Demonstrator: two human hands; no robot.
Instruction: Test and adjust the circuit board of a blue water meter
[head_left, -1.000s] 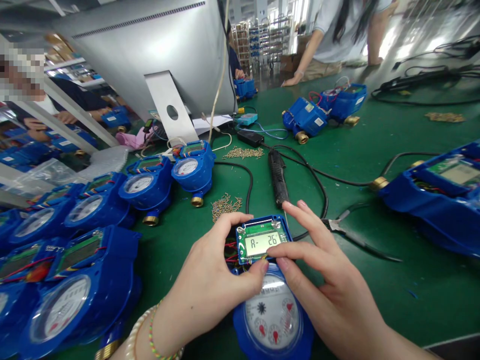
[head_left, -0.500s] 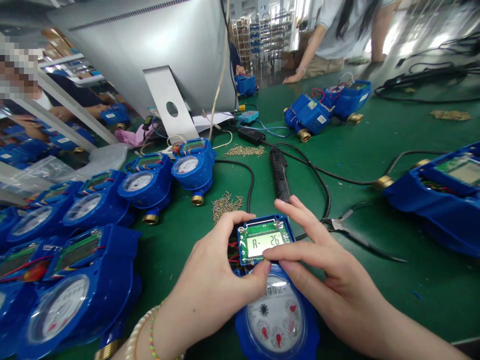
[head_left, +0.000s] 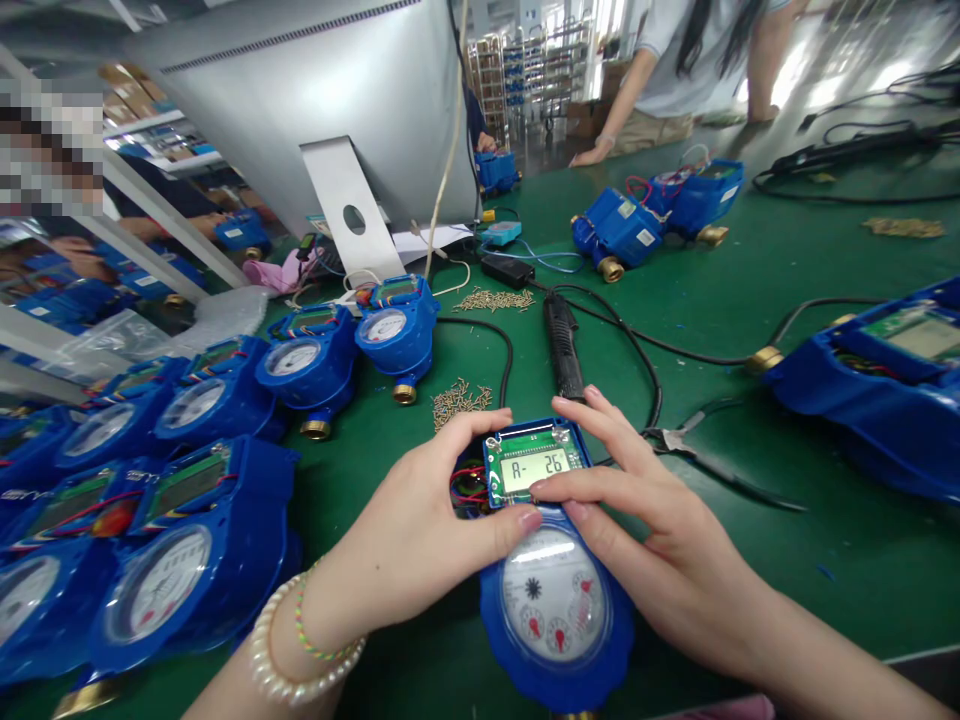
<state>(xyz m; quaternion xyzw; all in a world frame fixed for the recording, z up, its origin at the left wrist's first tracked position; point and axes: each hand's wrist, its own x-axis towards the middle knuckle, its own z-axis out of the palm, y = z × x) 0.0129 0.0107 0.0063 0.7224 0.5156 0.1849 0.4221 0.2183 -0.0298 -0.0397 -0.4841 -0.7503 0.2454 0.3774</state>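
Observation:
In front of me lies a blue water meter with a round dial and red pointers. At its upper end sits a green circuit board with a lit display reading "A- 26". My left hand grips this display unit, fingers at its far left corner and thumb along the near edge. Red wires show beside it. My right hand holds the unit from the right; its index fingertip rests at the display's lower edge, with the thumb just below. What lies under that fingertip is hidden.
Several blue meters stand at left, others farther back and one at right. A black electric screwdriver, cables and screw piles lie ahead. A monitor stands behind; a person leans on the far table.
The view has shifted slightly, showing more of the held meter's lower end. My left thumb lies flatter along the display unit's near edge. The reading is unchanged.

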